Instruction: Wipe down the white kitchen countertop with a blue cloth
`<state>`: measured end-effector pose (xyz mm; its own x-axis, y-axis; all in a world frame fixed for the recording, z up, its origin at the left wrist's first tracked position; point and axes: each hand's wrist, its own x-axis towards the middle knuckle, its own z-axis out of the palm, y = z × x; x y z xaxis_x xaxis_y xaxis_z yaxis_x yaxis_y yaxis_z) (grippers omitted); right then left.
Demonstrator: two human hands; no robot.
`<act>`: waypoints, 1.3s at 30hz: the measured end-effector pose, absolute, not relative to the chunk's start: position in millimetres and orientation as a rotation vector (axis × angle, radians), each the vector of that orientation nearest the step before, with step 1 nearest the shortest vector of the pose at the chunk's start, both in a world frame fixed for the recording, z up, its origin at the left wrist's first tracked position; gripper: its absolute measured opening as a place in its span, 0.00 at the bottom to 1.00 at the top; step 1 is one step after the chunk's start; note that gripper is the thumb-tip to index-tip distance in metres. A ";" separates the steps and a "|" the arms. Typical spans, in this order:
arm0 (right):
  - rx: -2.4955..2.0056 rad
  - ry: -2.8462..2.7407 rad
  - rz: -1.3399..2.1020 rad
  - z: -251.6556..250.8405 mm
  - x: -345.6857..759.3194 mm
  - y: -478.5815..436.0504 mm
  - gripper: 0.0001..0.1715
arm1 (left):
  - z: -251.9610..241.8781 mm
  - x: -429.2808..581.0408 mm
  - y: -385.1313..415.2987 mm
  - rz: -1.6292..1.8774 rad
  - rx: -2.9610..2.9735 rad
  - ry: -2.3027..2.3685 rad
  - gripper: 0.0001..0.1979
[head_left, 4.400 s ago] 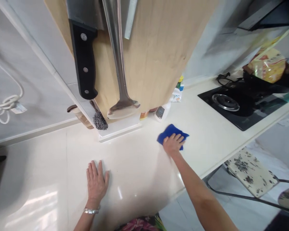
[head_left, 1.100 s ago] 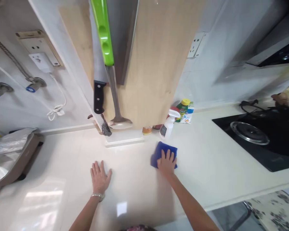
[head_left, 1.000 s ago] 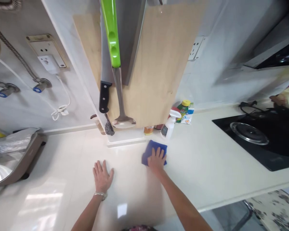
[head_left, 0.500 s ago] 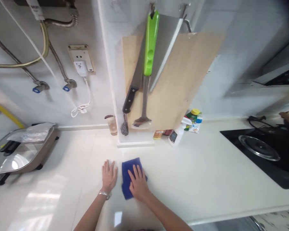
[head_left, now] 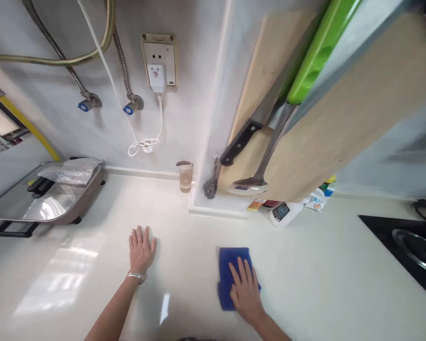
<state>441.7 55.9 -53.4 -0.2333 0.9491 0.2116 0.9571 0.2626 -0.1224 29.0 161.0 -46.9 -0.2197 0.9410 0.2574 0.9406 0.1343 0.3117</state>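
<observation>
Spread right hand point(head_left: 245, 294) lay flat on a folded blue microfibre cloth point(head_left: 229, 265), long axis toward the wall; spread left hand point(head_left: 141, 250) rested empty on the cream stone bench point(head_left: 315, 303), left of the cloth.

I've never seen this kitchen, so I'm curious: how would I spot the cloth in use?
Start at the pale countertop below the wooden cutting board. Near the front, the right hand presses flat on a blue cloth. It is the only bright blue thing lying on the counter, well apart from the white spray bottle behind it.
</observation>
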 end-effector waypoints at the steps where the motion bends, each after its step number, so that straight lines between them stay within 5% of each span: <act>1: -1.769 -2.315 -0.031 -52.4 426.5 63.2 0.49 | -47.1 30.8 160.4 0.649 1.974 2.368 0.32; 12: -1.334 -2.643 0.320 -21.0 246.2 189.9 0.43 | -44.8 33.4 157.3 0.650 1.977 2.361 0.29; 24: -1.748 -2.444 0.238 -23.2 168.0 326.3 0.40 | -50.2 29.5 155.9 0.627 2.066 2.406 0.28; 39: -1.554 -2.403 0.195 -39.4 236.0 173.8 0.39 | -52.2 26.7 157.2 0.734 2.014 2.403 0.25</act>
